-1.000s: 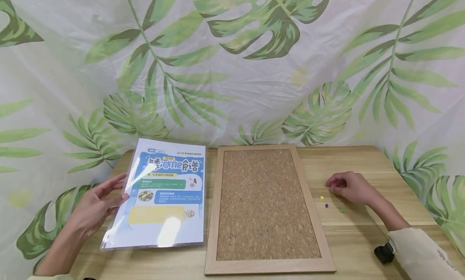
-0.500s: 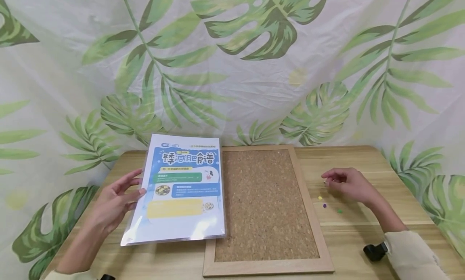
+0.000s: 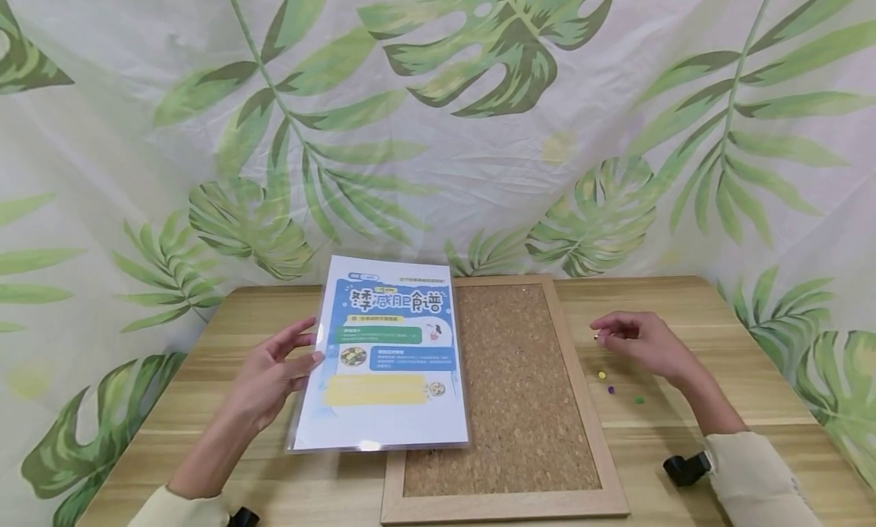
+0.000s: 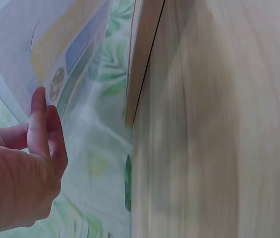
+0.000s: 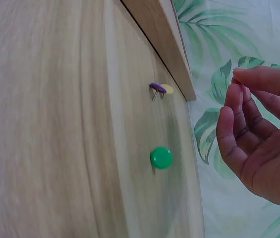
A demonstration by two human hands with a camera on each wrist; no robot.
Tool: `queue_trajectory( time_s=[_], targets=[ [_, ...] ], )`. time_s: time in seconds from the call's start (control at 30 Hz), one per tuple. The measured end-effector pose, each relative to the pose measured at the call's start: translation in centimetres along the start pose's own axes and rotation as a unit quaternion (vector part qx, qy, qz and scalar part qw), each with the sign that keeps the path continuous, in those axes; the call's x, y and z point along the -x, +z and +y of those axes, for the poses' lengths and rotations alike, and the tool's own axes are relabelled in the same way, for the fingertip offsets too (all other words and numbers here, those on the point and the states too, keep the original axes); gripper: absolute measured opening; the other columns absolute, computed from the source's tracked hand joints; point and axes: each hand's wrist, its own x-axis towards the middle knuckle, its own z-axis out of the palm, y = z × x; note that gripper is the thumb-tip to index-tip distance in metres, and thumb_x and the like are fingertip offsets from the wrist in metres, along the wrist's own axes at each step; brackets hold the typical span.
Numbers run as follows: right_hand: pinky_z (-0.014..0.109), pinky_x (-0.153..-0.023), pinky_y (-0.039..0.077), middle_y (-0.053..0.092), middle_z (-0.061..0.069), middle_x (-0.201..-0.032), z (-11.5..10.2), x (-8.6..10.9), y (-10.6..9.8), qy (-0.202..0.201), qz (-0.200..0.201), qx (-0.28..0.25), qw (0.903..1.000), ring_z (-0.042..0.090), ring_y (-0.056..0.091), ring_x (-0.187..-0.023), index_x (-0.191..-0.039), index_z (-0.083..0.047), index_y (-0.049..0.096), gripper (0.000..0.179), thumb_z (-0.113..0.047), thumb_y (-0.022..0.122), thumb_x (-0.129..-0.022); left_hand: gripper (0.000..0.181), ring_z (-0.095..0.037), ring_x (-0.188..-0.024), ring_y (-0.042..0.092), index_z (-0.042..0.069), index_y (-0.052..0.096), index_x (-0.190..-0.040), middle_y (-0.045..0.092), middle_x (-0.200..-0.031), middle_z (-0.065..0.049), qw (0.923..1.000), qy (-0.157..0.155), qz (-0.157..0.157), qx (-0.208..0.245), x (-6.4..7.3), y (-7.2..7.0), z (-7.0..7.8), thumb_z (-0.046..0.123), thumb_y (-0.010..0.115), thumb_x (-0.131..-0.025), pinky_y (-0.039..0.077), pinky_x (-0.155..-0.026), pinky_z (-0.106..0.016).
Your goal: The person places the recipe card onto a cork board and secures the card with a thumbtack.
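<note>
My left hand pinches the left edge of a laminated poster, a white and blue sheet with a yellow block. The poster hangs tilted above the left part of a wood-framed corkboard and hides that part. In the left wrist view the left fingers lie against the back of the clear sheet. To the right of the board, my right hand is raised, thumb and index finger pinching a tiny thumbtack, mostly hidden. Below it lie a yellow thumbtack, a purple thumbtack and a green thumbtack.
The corkboard lies on a wood-grain table, its frame near the table's front. Behind the table hangs a leaf-patterned cloth. Dark wrist cameras sit at both sleeves, such as the right wrist camera.
My left hand has carried the poster rightward, from beside the corkboard to over its left part. My right hand has risen slightly and shifted left, still pinching the small thumbtack.
</note>
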Motion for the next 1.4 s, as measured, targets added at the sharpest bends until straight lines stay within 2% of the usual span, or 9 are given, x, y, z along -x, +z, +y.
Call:
queue_trajectory(
  time_s=[0.23, 0.47, 0.63, 0.77, 0.9, 1.03, 1.13, 1.27, 1.4],
  targets=[
    [0.028, -0.073, 0.057, 0.074, 0.014, -0.106, -0.6, -0.2, 0.2, 0.014, -0.007, -0.017, 0.9997, 0.006, 0.066, -0.088, -0.130, 0.006, 0.071, 0.033, -0.014, 0.070, -0.104, 0.074, -0.011, -0.100, 0.074, 0.010, 0.033, -0.169, 0.047, -0.137, -0.009, 0.9999, -0.007, -0.004, 0.008, -0.5, 2.5, -0.1, -0.002, 0.065, -0.103, 0.064, -0.081, -0.028],
    [0.029, -0.073, 0.056, 0.073, 0.016, -0.108, -1.2, -0.2, 0.5, 0.010, -0.012, -0.031, 0.9994, 0.013, 0.066, -0.089, -0.131, 0.006, 0.070, 0.034, -0.015, 0.070, -0.104, 0.072, -0.015, -0.103, 0.073, 0.013, 0.036, -0.168, 0.048, -0.143, -0.014, 0.9997, -0.018, -0.002, 0.013, -1.2, 4.8, -0.6, -0.002, 0.064, -0.103, 0.064, -0.081, -0.027],
    [0.030, -0.076, 0.057, 0.073, 0.015, -0.109, -1.4, -0.4, 0.7, 0.018, -0.012, -0.025, 0.9994, 0.010, 0.066, -0.091, -0.131, 0.004, 0.071, 0.035, -0.018, 0.071, -0.105, 0.071, -0.016, -0.103, 0.071, 0.014, 0.039, -0.167, 0.048, -0.143, -0.015, 0.9994, -0.029, -0.002, 0.019, -1.5, 6.3, -1.2, -0.004, 0.064, -0.102, 0.063, -0.078, -0.026],
    [0.031, -0.076, 0.057, 0.073, 0.014, -0.109, -1.7, -0.4, 0.8, 0.019, -0.013, -0.031, 0.9992, 0.011, 0.066, -0.091, -0.132, 0.004, 0.070, 0.035, -0.018, 0.071, -0.105, 0.070, -0.017, -0.100, 0.072, 0.012, 0.041, -0.165, 0.051, -0.141, -0.018, 0.9994, -0.032, -0.009, 0.006, -1.7, 7.6, -1.4, -0.001, 0.067, -0.102, 0.063, -0.075, -0.027],
    [0.030, -0.075, 0.057, 0.073, 0.016, -0.110, -2.1, -0.5, 0.9, 0.014, -0.016, -0.038, 0.9990, 0.011, 0.066, -0.091, -0.132, 0.005, 0.070, 0.036, -0.017, 0.070, -0.105, 0.070, -0.020, -0.097, 0.072, 0.008, 0.039, -0.164, 0.053, -0.139, -0.021, 0.9987, -0.040, -0.030, -0.010, -2.1, 8.8, -1.3, 0.001, 0.069, -0.101, 0.062, -0.074, -0.028],
    [0.029, -0.075, 0.057, 0.073, 0.017, -0.110, -2.3, -0.6, 1.1, 0.013, -0.016, -0.040, 0.9990, 0.008, 0.064, -0.091, -0.132, 0.006, 0.070, 0.035, -0.015, 0.070, -0.104, 0.073, -0.022, -0.098, 0.071, 0.003, 0.036, -0.164, 0.053, -0.139, -0.023, 0.9956, -0.048, -0.064, -0.049, -2.5, 9.7, -0.9, 0.004, 0.070, -0.100, 0.063, -0.078, -0.033],
    [0.028, -0.074, 0.056, 0.073, 0.017, -0.110, -2.5, -0.7, 1.2, 0.009, -0.014, -0.038, 0.9991, 0.008, 0.064, -0.090, -0.131, 0.006, 0.070, 0.034, -0.014, 0.070, -0.104, 0.076, -0.022, -0.096, 0.071, 0.000, 0.035, -0.164, 0.057, -0.135, -0.024, 0.9901, -0.041, -0.086, -0.102, -2.6, 10.3, -0.8, 0.005, 0.073, -0.098, 0.064, -0.078, -0.036],
    [0.028, -0.073, 0.056, 0.073, 0.018, -0.110, -2.7, -0.9, 1.4, 0.004, -0.018, -0.041, 0.9990, 0.010, 0.064, -0.090, -0.131, 0.006, 0.070, 0.033, -0.013, 0.070, -0.104, 0.080, -0.019, -0.085, 0.072, -0.003, 0.036, -0.163, 0.065, -0.124, -0.022, 0.9807, -0.022, -0.093, -0.170, -2.4, 11.2, -0.8, -0.001, 0.077, -0.094, 0.065, -0.071, -0.036],
    [0.028, -0.072, 0.055, 0.074, 0.018, -0.109, -2.9, -1.2, 1.5, 0.000, -0.017, -0.034, 0.9993, 0.011, 0.063, -0.090, -0.130, 0.006, 0.071, 0.032, -0.013, 0.070, -0.104, 0.082, -0.018, -0.074, 0.070, -0.004, 0.038, -0.162, 0.068, -0.114, -0.018, 0.9741, -0.008, -0.091, -0.207, -2.3, 12.0, -0.7, -0.007, 0.078, -0.091, 0.063, -0.065, -0.034]
  ],
)
